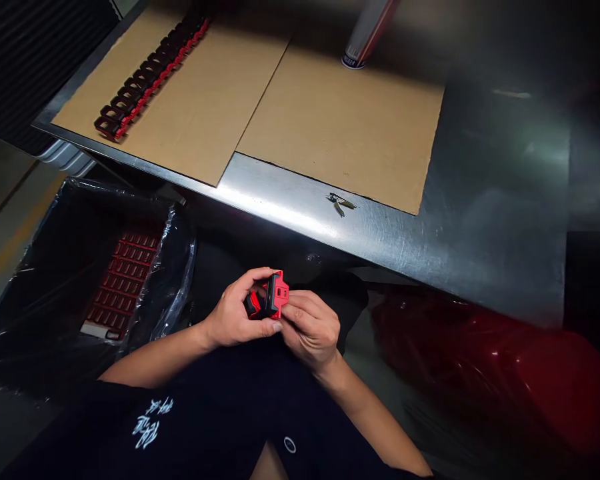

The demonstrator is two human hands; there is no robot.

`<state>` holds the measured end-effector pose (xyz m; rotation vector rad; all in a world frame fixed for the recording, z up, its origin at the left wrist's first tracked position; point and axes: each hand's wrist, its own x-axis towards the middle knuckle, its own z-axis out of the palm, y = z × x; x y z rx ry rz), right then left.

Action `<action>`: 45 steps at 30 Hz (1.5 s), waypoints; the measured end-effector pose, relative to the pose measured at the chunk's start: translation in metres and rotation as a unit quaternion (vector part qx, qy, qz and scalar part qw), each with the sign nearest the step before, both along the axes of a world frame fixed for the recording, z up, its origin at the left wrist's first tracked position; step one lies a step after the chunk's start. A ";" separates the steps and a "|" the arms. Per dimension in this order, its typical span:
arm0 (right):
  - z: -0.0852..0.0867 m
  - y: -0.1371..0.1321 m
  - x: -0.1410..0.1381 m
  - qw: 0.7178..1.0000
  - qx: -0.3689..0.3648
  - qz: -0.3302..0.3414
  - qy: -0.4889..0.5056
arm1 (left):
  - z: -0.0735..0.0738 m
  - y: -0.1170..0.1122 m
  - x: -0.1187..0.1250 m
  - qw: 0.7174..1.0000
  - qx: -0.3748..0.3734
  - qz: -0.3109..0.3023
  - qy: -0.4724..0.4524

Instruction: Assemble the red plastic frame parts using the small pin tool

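Over my lap, below the table's front edge, both hands meet around a small red and black plastic part (274, 297). My left hand (235, 313) wraps it from the left, thumb and fingers closed on its black side. My right hand (310, 330) pinches it from the right and below, fingers curled against the red face. A long row of similar red and black parts (147, 73) lies on the cardboard at the far left of the table.
Two cardboard sheets (340, 127) cover the steel table (480, 233). A small metal clip (340, 202) lies near the front edge. A cylinder (365, 37) stands at the back. A plastic-lined bin (80, 280) holds a red tray at left; a red bag (505, 373) sits at right.
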<state>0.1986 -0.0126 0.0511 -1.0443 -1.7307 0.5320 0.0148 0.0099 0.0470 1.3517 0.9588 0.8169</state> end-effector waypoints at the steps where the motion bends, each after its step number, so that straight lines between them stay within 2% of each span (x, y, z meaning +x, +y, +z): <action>1: 0.001 0.001 -0.001 1.000 -0.008 0.009 0.010 | -0.002 0.000 -0.001 1.000 -0.004 0.005 -0.004; 4: 0.004 0.004 0.001 0.998 -0.050 0.047 0.014 | -0.006 0.000 -0.004 0.999 -0.026 0.028 -0.024; 6: 0.006 0.012 0.011 0.996 -0.081 0.028 0.005 | -0.006 0.002 -0.007 0.998 -0.032 0.043 -0.044; 8: 0.006 0.027 0.030 0.992 -0.099 -0.077 -0.018 | -0.005 0.004 -0.010 0.997 -0.030 0.048 -0.059; 10: 0.004 0.050 0.054 0.967 -0.101 -0.224 -0.069 | -0.004 0.004 -0.011 0.997 -0.031 0.036 -0.067; 11: 0.001 0.063 0.067 0.950 -0.106 -0.276 -0.106 | -0.004 0.004 -0.011 0.997 -0.033 0.024 -0.071; 13: -0.005 0.091 0.090 0.926 -0.117 -0.318 -0.167 | -0.003 0.002 -0.009 0.996 -0.036 -0.004 -0.079; 15: -0.011 0.116 0.106 0.908 -0.154 -0.331 -0.205 | -0.004 -0.001 -0.007 0.996 -0.034 -0.025 -0.084; 18: -0.020 0.141 0.114 0.890 -0.201 -0.337 -0.232 | -0.004 -0.003 -0.005 0.996 -0.029 -0.037 -0.080; 23: -0.024 0.148 0.108 0.897 -0.185 -0.335 -0.221 | -0.005 -0.002 -0.006 0.998 -0.024 -0.040 -0.052; 28: -0.026 0.139 0.110 0.920 -0.147 -0.335 -0.141 | -0.006 -0.002 -0.003 0.998 0.045 -0.033 0.002; 31: -0.026 0.125 0.113 0.930 -0.146 -0.336 0.003 | -0.004 -0.001 -0.002 0.994 0.105 -0.032 0.020; 34: -0.019 0.088 0.107 0.934 -0.184 -0.271 0.141 | 0.000 0.000 -0.003 0.986 0.162 -0.035 0.035; 36: -0.009 0.051 0.096 0.952 -0.214 -0.180 0.124 | 0.003 0.001 -0.003 0.978 0.203 -0.040 0.034; 39: 0.011 -0.007 0.073 0.979 -0.167 -0.074 0.094 | 0.006 0.005 -0.003 0.967 0.251 -0.048 0.021; 42: 0.029 -0.042 0.055 0.988 -0.127 -0.060 0.055 | 0.006 0.009 0.000 0.958 0.279 -0.065 0.011; 45: 0.039 -0.050 0.048 0.995 -0.085 -0.048 -0.008 | 0.006 0.012 0.007 0.949 0.303 -0.085 0.000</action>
